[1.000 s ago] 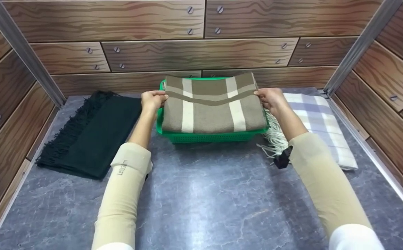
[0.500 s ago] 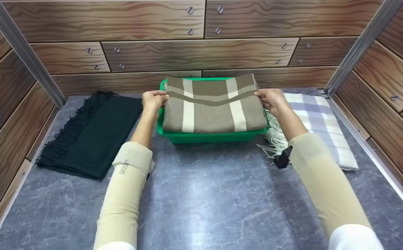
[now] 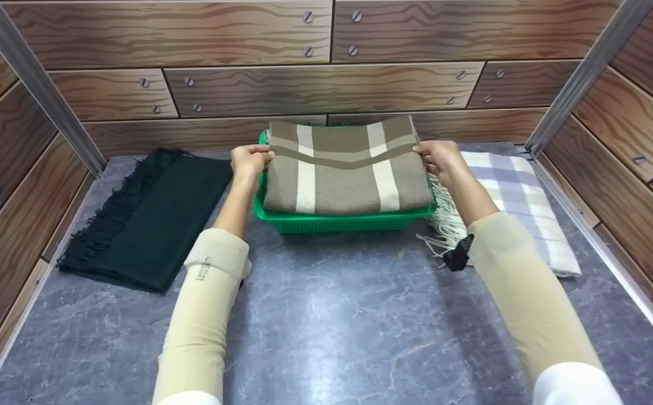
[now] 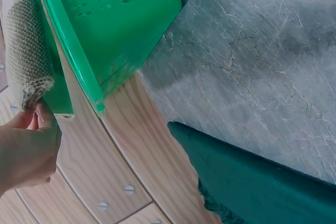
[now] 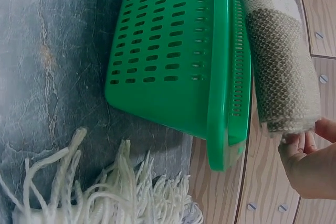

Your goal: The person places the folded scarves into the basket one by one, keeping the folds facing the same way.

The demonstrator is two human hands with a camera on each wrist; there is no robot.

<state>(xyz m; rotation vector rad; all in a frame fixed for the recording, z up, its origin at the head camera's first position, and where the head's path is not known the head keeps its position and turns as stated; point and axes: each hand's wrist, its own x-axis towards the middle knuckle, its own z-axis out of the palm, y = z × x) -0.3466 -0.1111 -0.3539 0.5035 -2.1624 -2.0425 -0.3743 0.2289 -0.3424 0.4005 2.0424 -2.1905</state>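
Note:
A folded brown scarf with cream stripes (image 3: 349, 188) lies across the top of a green plastic basket (image 3: 343, 224) in the head view. My left hand (image 3: 249, 163) pinches the scarf's left edge between thumb and fingers. On the opposite side, my right hand (image 3: 442, 160) pinches the right edge. Between the hands the upper layer sags slightly. The left wrist view shows the fingertips of the left hand (image 4: 34, 140) at the scarf's frayed end (image 4: 31, 56). From the right wrist, the scarf's rolled fold (image 5: 281, 72) appears above the basket rim, gripped at its end by the right hand (image 5: 312, 158).
A folded dark green fringed scarf (image 3: 157, 219) lies on the grey marbled surface (image 3: 326, 315) to the left. At the right is a folded white and lavender checked scarf (image 3: 523, 208), its pale fringe (image 3: 447, 219) beside the basket. Wood-patterned walls (image 3: 326, 87) enclose the back and sides.
The brown scarf's upper and back edge has risen very slightly, covering more of the basket's back rim. Both hands keep their pinch on it, almost in place.

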